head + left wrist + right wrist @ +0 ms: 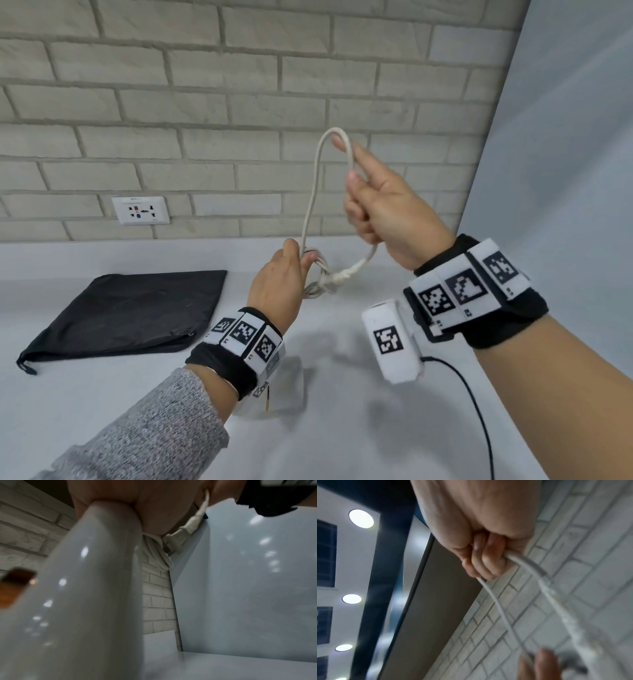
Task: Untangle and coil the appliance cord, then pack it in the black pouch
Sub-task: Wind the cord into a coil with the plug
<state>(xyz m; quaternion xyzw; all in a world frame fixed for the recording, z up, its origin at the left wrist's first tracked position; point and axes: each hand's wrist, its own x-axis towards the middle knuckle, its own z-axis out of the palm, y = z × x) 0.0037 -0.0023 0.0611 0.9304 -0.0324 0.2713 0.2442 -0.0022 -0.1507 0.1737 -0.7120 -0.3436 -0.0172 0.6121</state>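
A white appliance cord [312, 198] hangs in the air between my hands, above the white counter. My left hand [291, 270] grips a small bundle of coiled loops, with the plug end [342, 275] sticking out to the right. My right hand [366, 192], raised higher, holds a tall loop of the cord draped over its index finger, the other fingers curled round the strand. The right wrist view shows the fingers [485, 562] closed on the cord [503, 609]. In the left wrist view the coils [159, 553] and plug [181, 534] hang under the palm. The black pouch [130, 311] lies flat at the left.
A brick wall runs along the back, with a white wall socket [140, 210] above the counter [342, 428]. A pale panel [565, 154] closes off the right side. A thin black cable [479, 411] trails from my right wrist device.
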